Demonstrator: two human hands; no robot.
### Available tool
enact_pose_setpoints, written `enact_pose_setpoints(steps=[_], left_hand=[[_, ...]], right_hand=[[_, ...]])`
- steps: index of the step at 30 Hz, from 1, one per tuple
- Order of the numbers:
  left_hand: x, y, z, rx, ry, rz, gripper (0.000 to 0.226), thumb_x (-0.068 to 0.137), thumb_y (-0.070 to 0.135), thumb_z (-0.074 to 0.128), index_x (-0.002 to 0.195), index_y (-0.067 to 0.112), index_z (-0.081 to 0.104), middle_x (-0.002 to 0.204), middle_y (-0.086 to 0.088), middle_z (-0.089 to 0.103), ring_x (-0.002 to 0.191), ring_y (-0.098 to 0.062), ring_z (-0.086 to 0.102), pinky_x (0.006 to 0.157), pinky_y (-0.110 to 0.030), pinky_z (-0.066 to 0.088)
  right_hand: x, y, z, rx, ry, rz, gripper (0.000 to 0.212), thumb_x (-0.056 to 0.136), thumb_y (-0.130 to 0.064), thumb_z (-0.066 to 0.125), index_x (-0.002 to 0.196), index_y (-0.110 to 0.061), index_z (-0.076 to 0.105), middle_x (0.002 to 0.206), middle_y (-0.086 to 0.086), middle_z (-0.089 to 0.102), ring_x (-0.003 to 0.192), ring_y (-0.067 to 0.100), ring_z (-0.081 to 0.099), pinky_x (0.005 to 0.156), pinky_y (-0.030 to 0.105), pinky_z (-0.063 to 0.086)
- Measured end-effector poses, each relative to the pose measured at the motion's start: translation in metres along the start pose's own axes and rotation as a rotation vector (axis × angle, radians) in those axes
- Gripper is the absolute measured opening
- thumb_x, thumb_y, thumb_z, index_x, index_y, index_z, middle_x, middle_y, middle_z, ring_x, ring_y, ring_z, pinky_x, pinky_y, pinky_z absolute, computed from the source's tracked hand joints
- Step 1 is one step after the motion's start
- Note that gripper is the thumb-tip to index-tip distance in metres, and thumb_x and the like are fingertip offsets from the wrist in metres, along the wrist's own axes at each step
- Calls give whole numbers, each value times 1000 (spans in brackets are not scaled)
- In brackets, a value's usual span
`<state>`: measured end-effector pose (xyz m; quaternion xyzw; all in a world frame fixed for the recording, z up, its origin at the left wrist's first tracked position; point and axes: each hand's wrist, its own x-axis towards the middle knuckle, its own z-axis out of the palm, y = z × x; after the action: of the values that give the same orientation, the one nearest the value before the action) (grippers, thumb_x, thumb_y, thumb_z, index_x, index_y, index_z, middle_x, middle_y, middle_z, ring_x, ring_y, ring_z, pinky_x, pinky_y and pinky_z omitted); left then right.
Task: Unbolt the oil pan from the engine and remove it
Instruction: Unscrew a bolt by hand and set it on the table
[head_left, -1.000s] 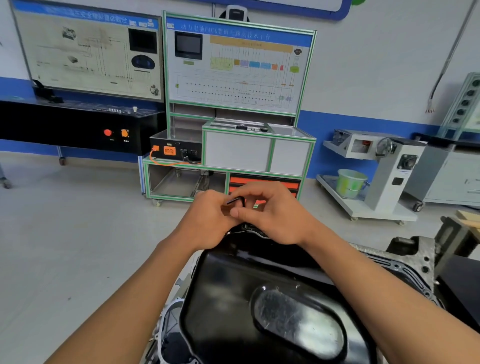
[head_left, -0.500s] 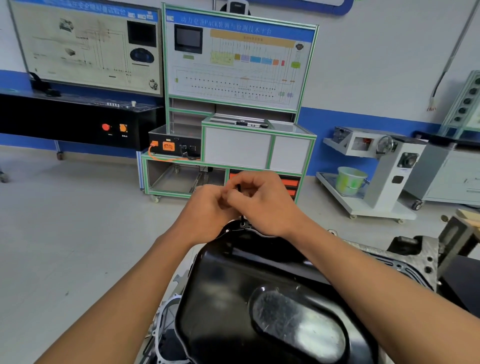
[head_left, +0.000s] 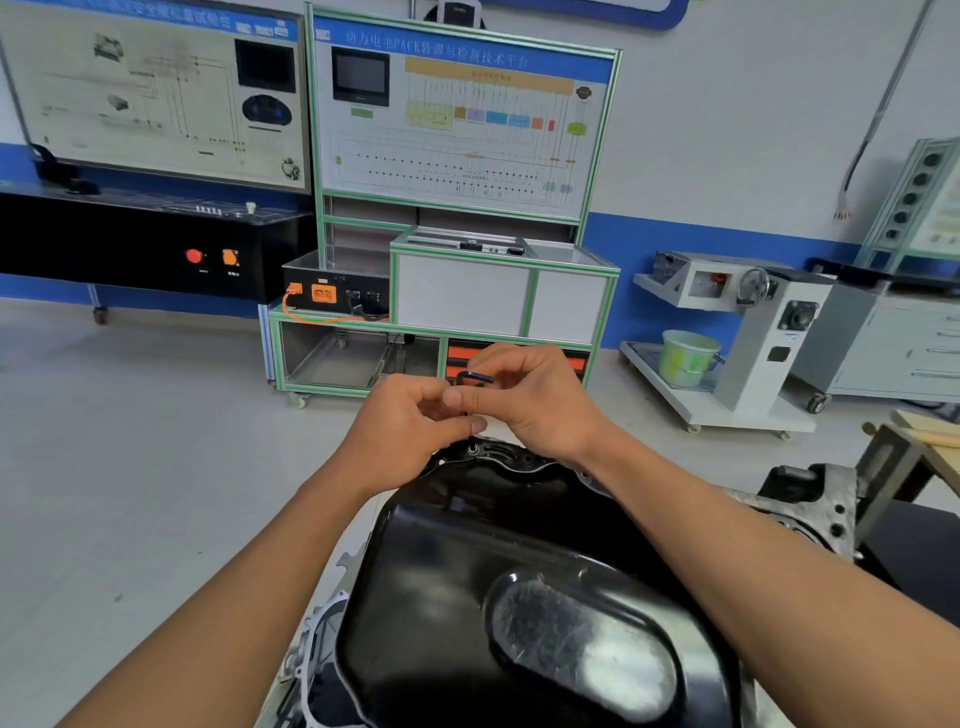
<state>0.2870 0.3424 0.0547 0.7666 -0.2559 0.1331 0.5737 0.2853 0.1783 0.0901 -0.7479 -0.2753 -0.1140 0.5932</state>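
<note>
Green bucket (head_left: 689, 356) on wheeled stand (head_left: 748, 410)

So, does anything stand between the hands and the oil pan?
The left hand and right hand hold a black hex key just above the far flange of the oil pan; nothing else visible intervenes.

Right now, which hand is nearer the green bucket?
Right. The right hand, on the hex key, is left of the green bucket; the left hand is further left, beyond it.
</note>
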Motion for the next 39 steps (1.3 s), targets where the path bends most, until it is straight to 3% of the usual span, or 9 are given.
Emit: enact_pose_setpoints(steps=[6, 11, 13, 16, 22, 25, 28, 36, 39], left_hand=[[-1, -6, -2, -118, -75, 10, 28, 86, 3, 73, 98, 27, 75, 91, 5, 78, 86, -11, 72, 79, -23, 57], [-2, -9, -4, -116, -116, 28, 24, 93, 2, 61, 107, 18, 73, 91, 5, 78, 90, -10, 73, 72, -21, 57], [-1, -10, -3, -89, -76, 36, 19, 92, 3, 64, 105, 13, 74, 88, 0, 78, 85, -14, 74, 69, -22, 58], [1, -11, 0, -81, -23, 37, 11, 87, 3, 70, 93, 9, 77, 83, -8, 77, 79, -21, 73, 68, -29, 61], [4, -10, 3, 40, -7, 139, 15, 72, 4, 84, 65, 11, 72, 64, 5, 71, 56, 0, 61, 61, -12, 48], [5, -12, 2, 51, 16, 157, 13, 70, 7, 86, 66, 11, 74, 66, 5, 72, 58, -3, 64, 63, -17, 51], [6, -11, 1, -8, 30, 136, 11, 70, 11, 87, 75, 13, 77, 72, -5, 74, 69, -27, 70, 71, -41, 59], [3, -4, 3, -44, 29, 137, 27, 65, 35, 81, 79, 12, 75, 75, -16, 71, 66, -23, 64, 66, -43, 55], [-1, -5, 0, -66, 4, 143, 23, 69, 14, 77, 71, -6, 67, 70, -25, 64, 67, -21, 59, 60, -45, 51]], right_hand=[[-1, -2, 0, -181, -53, -73, 16, 86, -6, 76, 77, 7, 71, 61, -2, 47, 57, 5, 44, 59, 20, 40], [-1, 0, 1, -82, -76, -37, 19, 91, -7, 71, 91, 12, 73, 72, 27, 50, 63, 26, 52, 59, 49, 51], [-1, 0, 0, -46, -55, -14, 24, 94, -15, 69, 87, 7, 75, 75, 32, 55, 62, 28, 53, 59, 43, 51], [0, 0, -1, 14, -32, 122, 46, 97, -34, 63, 60, -7, 68, 62, 15, 58, 54, 14, 45, 52, 20, 40], [7, -1, 5, 13, -91, 254, 64, 96, -40, 63, 69, 17, 55, 46, 0, 43, 46, 13, 37, 55, 27, 36], [1, -4, 5, -54, -47, 141, 49, 97, -33, 65, 58, -3, 64, 50, 7, 50, 49, 11, 43, 54, 22, 40], [-6, -7, -1, -80, -35, -37, 7, 89, -16, 74, 84, -17, 78, 72, 14, 69, 66, 13, 60, 66, 26, 51], [-10, -23, -1, -334, -182, -178, 19, 90, 0, 68, 107, -6, 76, 84, 1, 59, 75, 7, 52, 75, 24, 44], [-12, -30, 1, -406, -340, -122, 13, 90, -6, 71, 101, -12, 74, 89, 1, 60, 73, 5, 49, 75, 25, 45]])
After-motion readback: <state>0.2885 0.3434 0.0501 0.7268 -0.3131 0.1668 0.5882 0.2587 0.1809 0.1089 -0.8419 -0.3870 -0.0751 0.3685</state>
